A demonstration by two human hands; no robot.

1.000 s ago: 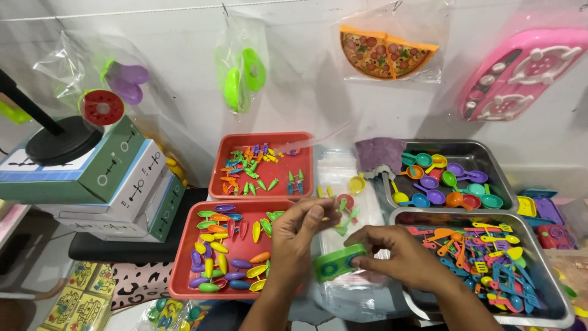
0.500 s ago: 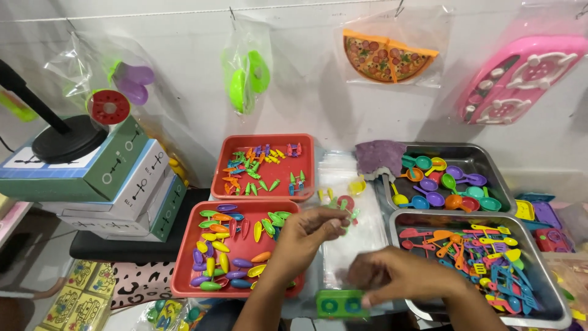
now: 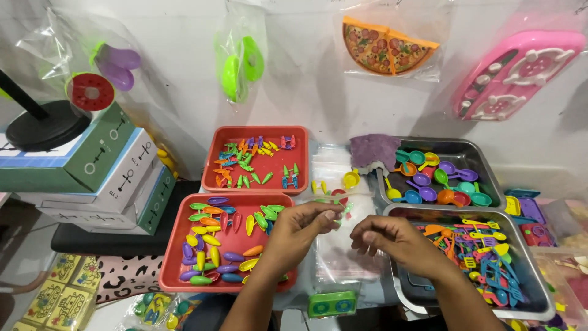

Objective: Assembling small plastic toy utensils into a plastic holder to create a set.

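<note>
My left hand [image 3: 300,230] pinches the top of a small clear plastic bag [image 3: 339,216] with tiny coloured toy pieces near its mouth, above a stack of clear bags [image 3: 343,263]. My right hand [image 3: 398,242] is just right of it, fingertips curled together close to the bag's edge; whether it grips the bag does not show. A green toy block with two blue rings [image 3: 332,304] lies at the near edge, below both hands, untouched.
Two red trays [image 3: 184,282] [image 3: 211,153] of small coloured toy pieces sit on the left. Two metal trays [image 3: 484,165] [image 3: 404,294] of toy spoons and cutlery sit on the right. Stacked boxes [image 3: 104,178] stand far left. Bagged toys, among them a toy pizza [image 3: 386,49], hang on the wall.
My right hand set the green toy block down at the near edge, let it go and rose toward my left hand. My left hand stayed pinched over the bags.
</note>
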